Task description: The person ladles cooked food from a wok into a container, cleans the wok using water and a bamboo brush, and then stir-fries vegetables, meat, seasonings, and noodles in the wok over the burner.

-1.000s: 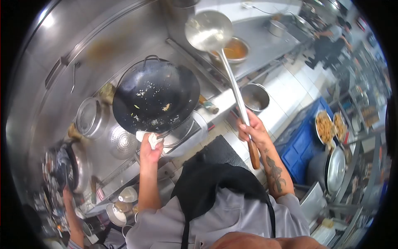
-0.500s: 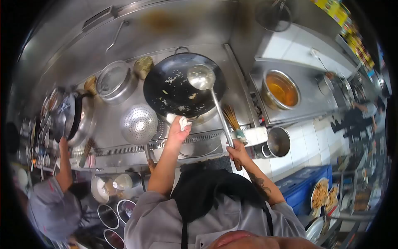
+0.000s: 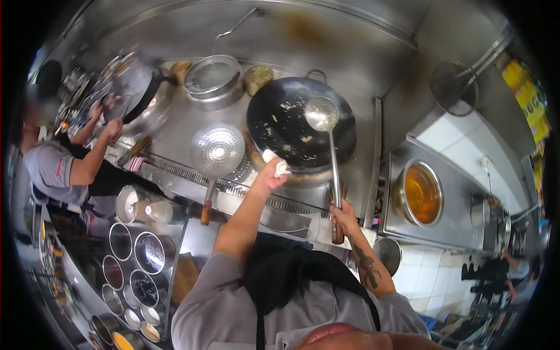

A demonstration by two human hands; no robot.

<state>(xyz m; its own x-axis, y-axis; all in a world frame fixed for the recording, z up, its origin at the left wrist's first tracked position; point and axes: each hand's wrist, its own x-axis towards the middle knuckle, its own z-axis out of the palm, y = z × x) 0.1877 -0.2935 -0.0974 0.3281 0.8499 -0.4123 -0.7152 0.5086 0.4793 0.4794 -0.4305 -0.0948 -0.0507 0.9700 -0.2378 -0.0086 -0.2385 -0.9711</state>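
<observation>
A large black wok (image 3: pixel 274 125) sits on the stove, with white rice-like bits and a few yellowish scraps scattered over its inner surface. My left hand (image 3: pixel 272 175) is closed around a folded white cloth (image 3: pixel 282 168) at the wok's near rim; whatever the cloth covers there is hidden. In my right hand (image 3: pixel 346 215) is the handle of a long steel ladle (image 3: pixel 321 114), gripped near its wooden end. The ladle's bowl is over the right half of the wok; I cannot tell whether it touches the metal.
Left of the wok lies a perforated strainer (image 3: pixel 218 149), with a lidded steel pot (image 3: pixel 214 81) behind it. A pot of amber liquid (image 3: pixel 421 192) stands on the right counter. Further left, a co-worker (image 3: pixel 64 166) handles another wok. Several round containers (image 3: pixel 150 252) fill the lower left.
My view has turned, so the stove appears further right and more of the co-worker and the containers shows. Both hands keep their holds on the cloth and the ladle.
</observation>
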